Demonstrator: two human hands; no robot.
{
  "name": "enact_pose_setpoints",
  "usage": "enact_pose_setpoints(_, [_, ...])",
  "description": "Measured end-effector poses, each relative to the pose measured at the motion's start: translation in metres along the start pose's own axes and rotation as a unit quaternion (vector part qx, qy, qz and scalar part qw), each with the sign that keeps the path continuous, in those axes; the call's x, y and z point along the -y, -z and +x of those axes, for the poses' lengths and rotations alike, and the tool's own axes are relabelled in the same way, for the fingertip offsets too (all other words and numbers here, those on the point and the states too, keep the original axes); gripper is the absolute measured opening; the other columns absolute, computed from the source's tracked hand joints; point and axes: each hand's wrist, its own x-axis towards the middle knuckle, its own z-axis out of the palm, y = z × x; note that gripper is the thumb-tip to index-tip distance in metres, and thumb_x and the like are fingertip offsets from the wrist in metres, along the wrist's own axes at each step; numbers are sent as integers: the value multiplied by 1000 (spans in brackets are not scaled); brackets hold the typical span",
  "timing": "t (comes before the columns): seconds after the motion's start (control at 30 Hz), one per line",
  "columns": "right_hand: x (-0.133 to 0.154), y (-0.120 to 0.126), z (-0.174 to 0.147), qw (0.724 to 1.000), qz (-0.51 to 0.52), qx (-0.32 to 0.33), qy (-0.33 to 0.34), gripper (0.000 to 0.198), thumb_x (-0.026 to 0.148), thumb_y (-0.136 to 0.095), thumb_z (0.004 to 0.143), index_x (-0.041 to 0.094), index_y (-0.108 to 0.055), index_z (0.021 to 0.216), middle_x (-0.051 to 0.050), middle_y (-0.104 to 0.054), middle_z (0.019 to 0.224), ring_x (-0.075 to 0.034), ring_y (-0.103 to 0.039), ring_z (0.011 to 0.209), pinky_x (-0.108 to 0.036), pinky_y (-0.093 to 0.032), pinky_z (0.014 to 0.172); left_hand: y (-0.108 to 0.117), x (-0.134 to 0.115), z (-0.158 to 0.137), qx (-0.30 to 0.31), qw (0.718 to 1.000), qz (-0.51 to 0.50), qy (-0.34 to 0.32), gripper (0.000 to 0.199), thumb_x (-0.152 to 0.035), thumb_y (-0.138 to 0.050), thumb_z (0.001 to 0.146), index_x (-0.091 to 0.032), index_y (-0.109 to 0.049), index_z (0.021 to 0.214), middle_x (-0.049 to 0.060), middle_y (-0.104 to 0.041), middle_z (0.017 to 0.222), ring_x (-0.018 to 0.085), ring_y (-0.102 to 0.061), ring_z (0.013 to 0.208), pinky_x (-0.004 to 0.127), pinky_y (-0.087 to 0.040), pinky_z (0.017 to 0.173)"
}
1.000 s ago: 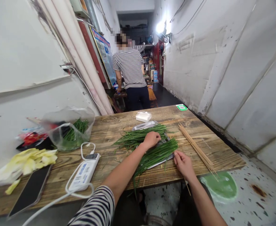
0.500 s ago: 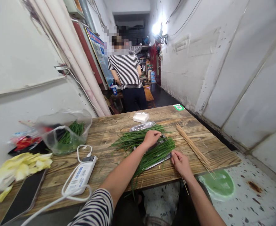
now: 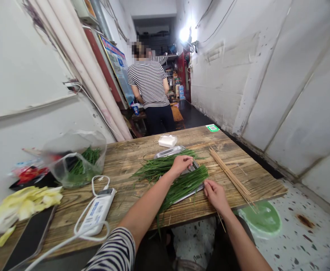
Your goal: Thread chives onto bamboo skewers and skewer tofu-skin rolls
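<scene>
Long green garlic chives point(image 3: 186, 184) lie in a bundle across a metal tray point(image 3: 179, 198), and more chives point(image 3: 153, 167) are heaped behind them. Above the gap between the two piles, my left hand point(image 3: 182, 164) has its thumb and fingers pinched together. Whatever is in that pinch, if anything, is too small to make out. My right hand point(image 3: 216, 194) is closed beside the cut ends of the front bundle, at the tray's right end. A thin bamboo skewer point(image 3: 221, 223) sticks out below it, its upper part hidden by the hand.
Loose bamboo skewers point(image 3: 232, 178) lie on the right of the wooden table point(image 3: 125, 158). Behind the chives are another metal tray point(image 3: 169, 151) and a white packet point(image 3: 167, 140). A power strip point(image 3: 99, 212), phone point(image 3: 29, 235) and plastic bag point(image 3: 77, 158) are left. Someone point(image 3: 149, 84) stands beyond.
The view has shifted slightly. My left hand's fingers have moved a little over the gap between the piles, and my right hand stays by the bundle's cut ends.
</scene>
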Motion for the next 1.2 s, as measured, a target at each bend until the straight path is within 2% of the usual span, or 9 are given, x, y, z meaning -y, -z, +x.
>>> enact_pose_setpoints(0.1, [0,-1,0,1000,2,0,0,42,51,-45,89,20,-48,61,6,-40,45,-11,-37,44,-23,-32,50,13,-9,1,-26,996,63,-60,15,-20,-61,75,-12,-70,82,1,-67,63,9,-56,51,22,-46,57])
enact_pose_setpoints(0.2, [-2,-1,0,1000,9,0,-3,42,52,-45,89,20,-49,61,6,-40,45,-11,-37,44,-23,-32,49,35,-23,5,-66,994,1,-87,22,-27,-60,76,-12,-70,89,4,-70,73,12,-62,62,26,-49,66])
enact_pose_setpoints(0.33, [-6,-1,0,1000,14,2,-3,41,51,-45,90,20,-50,63,6,-40,46,-11,-37,45,-23,-32,50,55,-41,6,-206,969,18,-138,22,-27,-60,75,-13,-71,89,4,-71,78,14,-63,68,26,-49,69])
enact_pose_setpoints(0.4, [-8,-1,1,1000,19,5,-4,41,50,-45,90,20,-50,63,6,-40,46,-11,-37,45,-23,-31,50,52,-44,1,-179,970,76,-148,19,-24,-61,74,-14,-72,85,3,-71,77,13,-61,64,25,-48,65])
enact_pose_setpoints(0.47, [-10,-1,1,1000,24,9,-6,41,50,-45,90,20,-49,63,6,-40,46,-10,-36,45,-23,-30,49,40,-40,-4,-99,980,110,-133,16,-20,-60,73,-14,-72,81,2,-70,73,11,-60,57,23,-47,61])
enact_pose_setpoints(0.6, [-8,-1,0,1000,29,7,-7,39,49,-46,90,19,-51,64,6,-40,46,-11,-36,44,-23,-30,48,6,-21,-11,-15,996,68,-57,18,-17,-59,73,-11,-71,84,2,-69,66,9,-56,49,21,-44,52])
enact_pose_setpoints(0.77, [-3,-2,0,1000,18,3,-5,40,49,-46,89,19,-52,63,5,-40,46,-11,-37,44,-23,-32,49,-8,-9,-10,-7,998,32,-49,18,-17,-63,71,-10,-70,86,5,-71,72,12,-63,63,22,-47,62])
enact_pose_setpoints(1.03, [-1,-2,0,999,32,2,-11,42,54,-47,87,19,-51,63,6,-39,45,-10,-35,43,-23,-30,47,0,-17,-11,-5,956,231,-180,15,-23,-60,79,-17,-73,81,5,-74,86,18,-66,81,27,-47,78])
enact_pose_setpoints(1.2, [-2,-2,0,999,32,-2,-17,43,55,-48,87,20,-50,63,5,-40,46,-11,-36,44,-23,-31,48,-2,-18,-12,-6,942,268,-201,28,-24,-48,87,-16,-71,74,3,-70,72,15,-61,69,23,-44,69])
